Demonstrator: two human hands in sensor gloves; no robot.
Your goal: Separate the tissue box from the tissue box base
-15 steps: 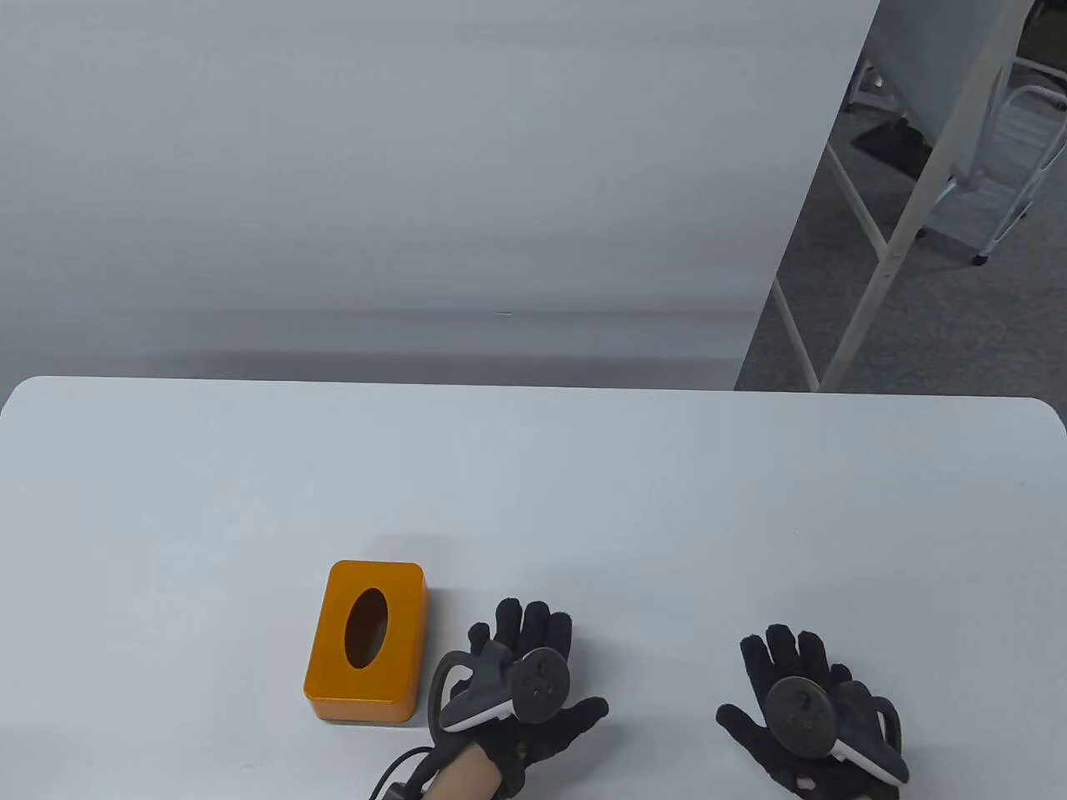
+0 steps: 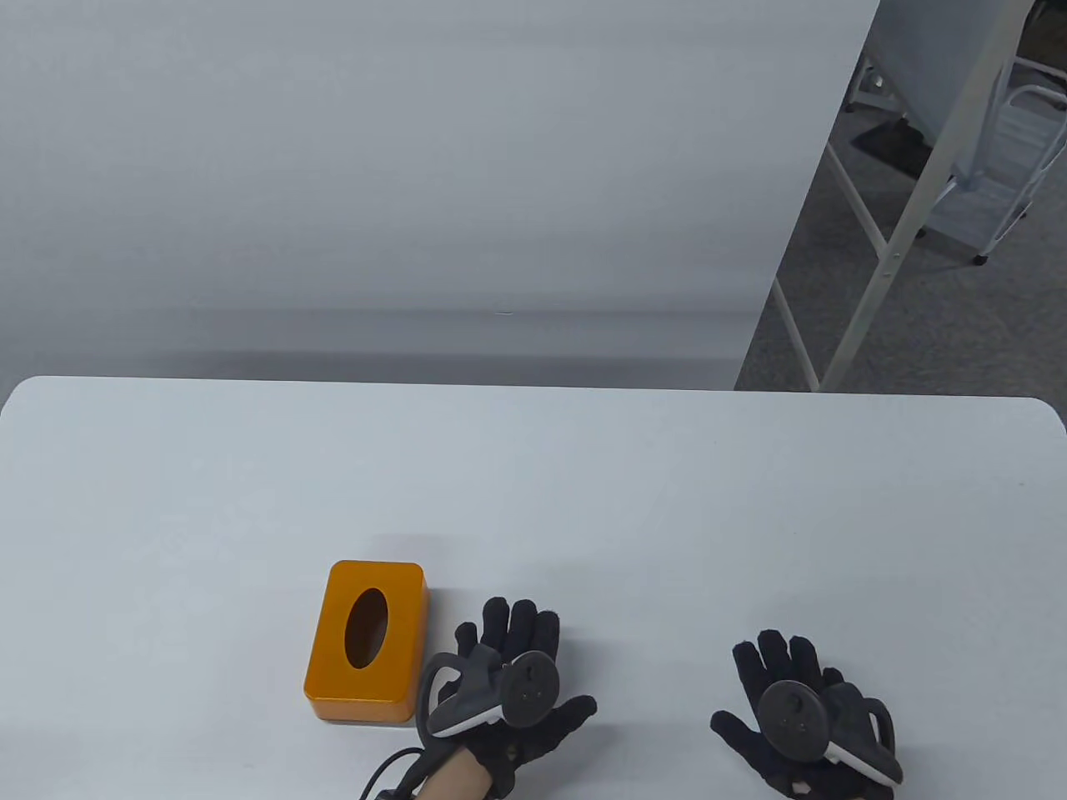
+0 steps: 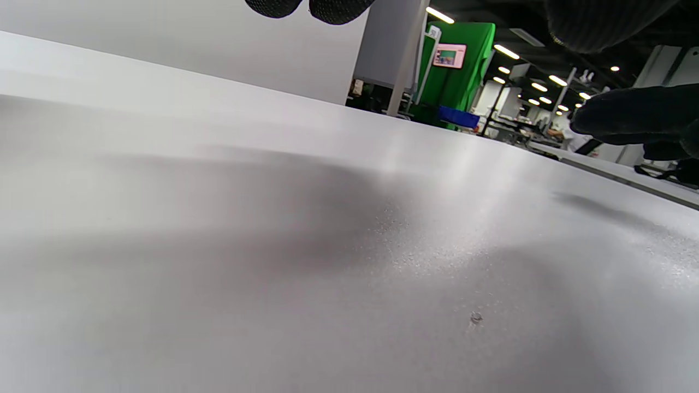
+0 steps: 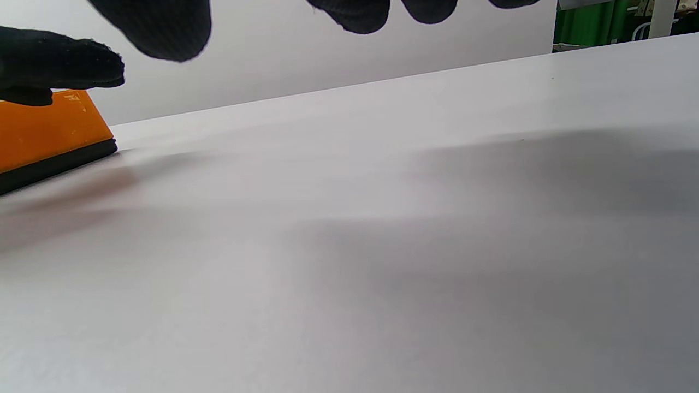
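Down near the front edge of the white worktop [image 2: 533,500] sits the orange tissue box [image 2: 367,640], lying flat with its dark oval slot facing up. It stands left of centre, its long side running away from the person. From the right wrist view the box shows at the left edge, and a thin black strip runs under the orange shell where it meets the worktop: the tissue box base [image 4: 54,166], with the orange part seated on it.

Just beside the box, on its right, is the left hand [image 2: 508,692], palm down, fingers spread and pointing away, with the tracker strapped across its back. It grips nothing; a narrow gap of bare worktop shows between its nearest finger and the box's right side. In the left wrist view its fingertips [image 3: 327,6] hang in at the top, above the surface, with nothing between them.

Well apart to the right is the right hand [image 2: 804,717], also palm down with fingers splayed and released, holding nothing. Its fingertips [image 4: 158,27] hang over bare worktop in the right wrist view.

Behind the worktop stands a pale wall panel [image 2: 400,167], and to its right a white metal frame [image 2: 909,217] on grey floor
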